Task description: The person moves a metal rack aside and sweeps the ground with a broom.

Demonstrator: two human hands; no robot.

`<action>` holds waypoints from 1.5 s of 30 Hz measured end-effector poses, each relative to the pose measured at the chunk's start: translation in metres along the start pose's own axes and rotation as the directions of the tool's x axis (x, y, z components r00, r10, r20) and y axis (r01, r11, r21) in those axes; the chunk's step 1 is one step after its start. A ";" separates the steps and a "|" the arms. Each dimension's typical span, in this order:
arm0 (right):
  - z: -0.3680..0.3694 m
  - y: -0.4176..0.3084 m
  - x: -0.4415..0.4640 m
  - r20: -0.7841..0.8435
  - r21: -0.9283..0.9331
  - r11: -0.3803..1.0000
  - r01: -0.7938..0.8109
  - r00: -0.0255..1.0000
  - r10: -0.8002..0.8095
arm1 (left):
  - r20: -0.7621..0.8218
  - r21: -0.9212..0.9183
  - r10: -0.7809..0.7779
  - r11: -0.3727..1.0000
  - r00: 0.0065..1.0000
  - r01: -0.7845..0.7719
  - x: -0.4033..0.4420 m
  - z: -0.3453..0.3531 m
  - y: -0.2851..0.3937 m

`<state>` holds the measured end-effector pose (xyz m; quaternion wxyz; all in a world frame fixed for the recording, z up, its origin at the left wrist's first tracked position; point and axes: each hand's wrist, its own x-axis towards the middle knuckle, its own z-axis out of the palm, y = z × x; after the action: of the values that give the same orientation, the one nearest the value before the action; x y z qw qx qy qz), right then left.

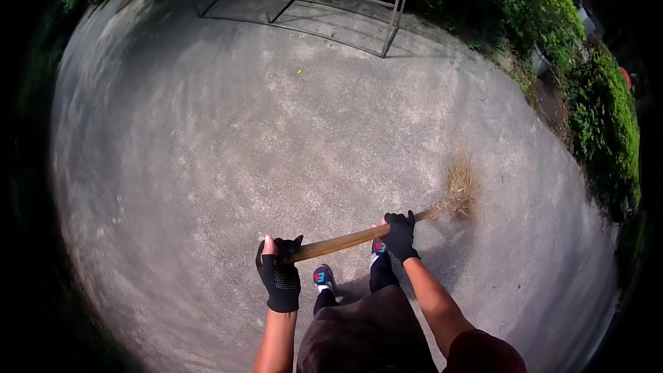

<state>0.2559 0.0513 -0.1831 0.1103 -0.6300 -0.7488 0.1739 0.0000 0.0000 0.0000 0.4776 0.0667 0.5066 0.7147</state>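
A broom with a wooden handle (342, 242) lies slantwise across the front of my body, its straw bristles (460, 186) out to the right over the concrete. My left hand (280, 273), in a black fingerless glove, is wrapped round the handle's upper end, thumb pointing up. Further along, my right hand (400, 236), also in a black glove, grips the handle nearer the bristles. Parts of the fingers on both hands are hidden by the gloves and the handle.
Grey concrete ground (311, 138) surrounds my feet, and my dark shoes (322, 275) show below the handle. A metal frame (324, 33) stands ahead. Green bushes (601, 117) line the right edge. A small yellow leaf (300, 71) lies on the ground.
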 end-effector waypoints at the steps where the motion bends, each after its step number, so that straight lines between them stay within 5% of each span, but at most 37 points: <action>1: -0.015 0.044 -0.010 -0.035 -0.014 0.999 -0.042 0.999 0.042 | 0.107 0.042 -0.012 0.999 0.994 0.007 0.011 0.026 -0.020; 4: -0.080 0.115 -0.045 -0.166 -0.065 0.979 -0.196 0.969 0.183 | 0.114 -0.126 0.041 0.992 0.993 -0.027 0.022 0.104 0.041; 5: -0.080 0.153 -0.040 -0.238 -0.026 0.954 -0.299 0.929 0.284 | 0.076 0.040 0.285 0.957 0.956 -0.288 0.027 0.106 0.085; 7: -0.101 0.171 -0.005 -0.112 0.190 0.902 -0.388 0.904 0.412 | 0.289 0.237 0.243 0.919 0.926 -0.315 0.016 0.104 0.123; 9: -0.116 0.106 0.057 0.021 0.200 0.944 -0.263 0.964 0.264 | 0.348 0.464 0.274 0.781 0.897 -0.419 0.034 0.111 0.117; 10: -0.119 0.066 0.085 0.133 0.235 0.951 -0.202 0.976 0.175 | 0.275 0.435 0.233 0.835 0.933 -0.337 0.047 0.121 0.116; 13: -0.107 -0.043 0.129 0.486 0.393 0.913 -0.113 0.868 -0.102 | 0.114 0.733 0.233 0.636 0.966 -0.240 0.121 0.093 0.078; 17: -0.064 -0.127 0.168 0.626 0.444 0.893 -0.078 0.740 -0.246 | 0.084 0.376 0.064 0.922 0.994 -0.091 0.192 0.122 0.083; 18: -0.066 -0.147 0.183 0.644 0.433 0.899 -0.063 0.720 -0.259 | -0.047 0.156 0.056 0.987 0.997 -0.048 0.213 0.128 0.103; 20: -0.071 -0.197 0.220 0.666 0.439 0.894 0.087 0.637 -0.389 | -0.051 -0.090 0.098 0.991 0.994 -0.102 0.248 0.101 0.157; 23: -0.088 -0.303 0.283 0.671 0.561 0.767 0.310 0.372 -0.641 | 0.001 -0.374 0.339 0.873 0.941 -0.314 0.263 0.024 0.269; 24: -0.078 -0.317 0.298 0.691 0.555 0.779 0.291 0.361 -0.626 | -0.183 -0.326 0.397 0.839 0.899 -0.436 0.254 0.011 0.305; 25: -0.064 -0.332 0.311 0.629 0.571 0.732 0.372 0.375 -0.681 | -0.273 -0.306 0.435 0.806 0.858 -0.506 0.246 -0.008 0.337; 26: -0.047 -0.348 0.334 0.546 0.580 0.670 0.463 0.390 -0.741 | -0.160 -0.206 0.514 0.817 0.842 -0.538 0.237 -0.044 0.362; 27: -0.028 -0.357 0.360 0.615 0.514 0.716 0.472 0.379 -0.692 | 0.122 -0.234 0.498 0.855 0.859 -0.463 0.226 -0.091 0.383; 28: -0.007 -0.371 0.387 0.486 0.520 0.647 0.558 0.431 -0.761 | -0.396 -0.142 0.565 0.742 0.724 -0.656 0.216 -0.075 0.380; 30: 0.033 -0.404 0.445 0.319 0.474 0.555 0.684 0.454 -0.832 | -0.534 -0.072 0.605 0.664 0.591 -0.744 0.234 0.010 0.376; 31: 0.057 -0.420 0.479 0.296 0.443 0.527 0.725 0.437 -0.849 | -0.425 -0.110 0.625 0.683 0.655 -0.722 0.244 -0.002 0.358; 33: 0.113 -0.443 0.551 0.355 0.344 0.534 0.773 0.419 -0.836 | -0.318 0.095 0.677 0.719 0.663 -0.689 0.274 -0.013 0.295; 35: 0.168 -0.436 0.610 0.347 0.268 0.561 0.783 0.465 -0.814 | -0.480 0.267 0.530 0.847 0.699 -0.459 0.323 0.021 0.231; 37: 0.200 -0.411 0.636 0.368 0.226 0.612 0.758 0.516 -0.774 | -0.593 0.447 0.518 0.849 0.616 -0.283 0.358 0.014 0.174; 39: 0.198 -0.368 0.613 0.381 0.290 0.715 0.636 0.609 -0.696 | -0.460 -0.010 0.450 0.860 0.766 -0.510 0.391 0.005 0.187; 40: 0.189 -0.344 0.597 0.410 0.239 0.794 0.558 0.683 -0.604 | -0.577 0.015 0.397 0.879 0.714 -0.477 0.422 0.026 0.197; 41: 0.176 -0.318 0.581 0.234 0.284 0.837 0.468 0.813 -0.534 | -0.678 0.046 0.356 0.894 0.643 -0.446 0.445 0.039 0.210; 42: 0.162 -0.291 0.571 0.278 0.230 0.900 0.371 0.861 -0.426 | -0.444 -0.026 0.306 0.935 0.842 -0.354 0.450 0.021 0.205; 45: 0.126 -0.183 0.572 0.359 0.045 0.961 0.274 0.893 -0.272 | -0.307 -0.190 0.128 0.963 0.943 -0.193 0.507 0.083 0.178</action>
<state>-0.0626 0.5707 -0.2561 -0.0080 -0.4763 -0.8377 0.2671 -0.3320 0.4296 -0.0171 0.3418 -0.0510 0.4833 0.8044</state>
